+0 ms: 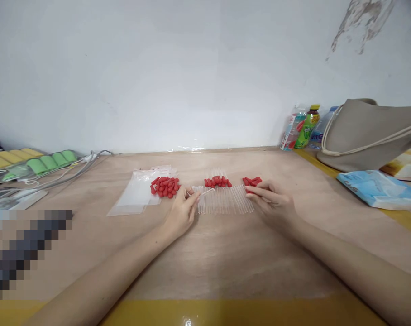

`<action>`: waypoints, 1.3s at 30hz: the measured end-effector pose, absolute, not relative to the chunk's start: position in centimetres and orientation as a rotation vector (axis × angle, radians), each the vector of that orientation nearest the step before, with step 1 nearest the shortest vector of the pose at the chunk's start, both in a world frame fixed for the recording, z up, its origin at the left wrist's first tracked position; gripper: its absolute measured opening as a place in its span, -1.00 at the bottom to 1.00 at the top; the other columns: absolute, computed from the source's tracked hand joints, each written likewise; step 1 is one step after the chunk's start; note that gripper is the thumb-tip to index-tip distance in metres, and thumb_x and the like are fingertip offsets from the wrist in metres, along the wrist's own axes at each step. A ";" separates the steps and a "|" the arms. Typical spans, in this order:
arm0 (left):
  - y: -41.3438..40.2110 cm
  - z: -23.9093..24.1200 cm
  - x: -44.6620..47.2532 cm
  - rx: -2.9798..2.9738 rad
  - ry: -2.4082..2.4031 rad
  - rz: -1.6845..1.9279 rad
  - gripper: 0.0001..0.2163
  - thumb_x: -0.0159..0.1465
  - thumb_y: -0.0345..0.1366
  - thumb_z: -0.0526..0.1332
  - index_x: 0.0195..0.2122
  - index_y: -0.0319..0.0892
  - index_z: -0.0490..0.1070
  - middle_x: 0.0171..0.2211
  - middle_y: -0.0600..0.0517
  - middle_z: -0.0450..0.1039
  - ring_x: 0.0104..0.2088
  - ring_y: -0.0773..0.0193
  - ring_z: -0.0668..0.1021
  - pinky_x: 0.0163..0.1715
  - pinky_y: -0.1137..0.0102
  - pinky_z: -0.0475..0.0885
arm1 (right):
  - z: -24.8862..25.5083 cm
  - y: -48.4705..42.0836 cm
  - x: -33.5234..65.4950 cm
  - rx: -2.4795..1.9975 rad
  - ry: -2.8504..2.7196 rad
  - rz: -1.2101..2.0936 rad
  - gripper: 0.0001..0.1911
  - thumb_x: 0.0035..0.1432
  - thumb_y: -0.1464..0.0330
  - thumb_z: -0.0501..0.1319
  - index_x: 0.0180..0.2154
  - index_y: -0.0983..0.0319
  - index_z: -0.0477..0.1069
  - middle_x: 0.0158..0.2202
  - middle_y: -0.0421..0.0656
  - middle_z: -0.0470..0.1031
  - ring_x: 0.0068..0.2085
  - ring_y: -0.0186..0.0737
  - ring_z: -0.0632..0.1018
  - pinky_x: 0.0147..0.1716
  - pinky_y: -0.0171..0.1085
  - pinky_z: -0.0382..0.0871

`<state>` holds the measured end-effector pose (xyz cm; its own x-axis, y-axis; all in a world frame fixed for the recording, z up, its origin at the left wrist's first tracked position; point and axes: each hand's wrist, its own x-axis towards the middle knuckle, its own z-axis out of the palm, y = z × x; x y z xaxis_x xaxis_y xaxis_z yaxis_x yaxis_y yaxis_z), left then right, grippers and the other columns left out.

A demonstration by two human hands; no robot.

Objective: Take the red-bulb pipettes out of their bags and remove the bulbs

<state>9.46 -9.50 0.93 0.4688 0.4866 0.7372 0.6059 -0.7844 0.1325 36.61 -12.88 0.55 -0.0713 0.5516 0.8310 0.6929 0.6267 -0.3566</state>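
Note:
A row of clear thin tubes (226,200) lies side by side in the middle of the table (205,262). My left hand (182,212) is at the row's left end, its fingers pinched on one thin tube (207,191) that points to the right. My right hand (270,202) rests at the row's right end, fingers closed together beside a small heap of red caps (252,181). A second heap of red caps (217,182) sits behind the tubes. A larger one (165,186) lies on clear plastic bags (137,195) to the left.
Green and yellow rolls (35,161) and cables (69,174) lie at the far left. At the right stand several drink bottles (305,127), a beige bag (368,131) and a blue packet (378,188). A white wall rises behind the table.

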 end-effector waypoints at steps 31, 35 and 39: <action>-9.3 -0.7 11.0 -2.633 -0.755 -1.299 -0.80 0.17 -0.49 0.07 -0.19 -0.25 0.38 -0.34 -0.03 0.28 -0.42 0.38 0.40 -0.45 0.46 0.42 | 1.0 -1.8 41.2 -1.978 -1.579 0.298 -0.66 -0.04 0.06 0.13 -0.47 0.18 0.47 -0.47 -0.20 0.49 -0.44 -0.29 0.44 -0.46 -0.33 0.19; -9.3 -0.6 10.8 -2.531 -0.714 -1.264 -0.79 0.14 -0.52 0.07 -0.22 -0.23 0.38 -0.37 0.00 0.26 -0.45 0.39 0.37 -0.49 0.49 0.40 | 0.9 -1.8 41.1 -1.995 -1.526 0.251 -0.67 -0.01 0.08 0.10 -0.41 0.17 0.47 -0.43 -0.19 0.50 -0.40 -0.27 0.45 -0.42 -0.30 0.19; -9.3 -0.5 10.8 -2.476 -0.678 -1.219 -0.83 0.14 -0.51 0.07 -0.28 -0.23 0.38 -0.39 0.00 0.27 -0.46 0.39 0.36 -0.51 0.50 0.38 | 1.1 -1.9 40.7 -1.988 -1.514 0.211 -0.69 -0.01 0.11 0.10 -0.41 0.17 0.47 -0.42 -0.19 0.51 -0.37 -0.24 0.45 -0.37 -0.27 0.18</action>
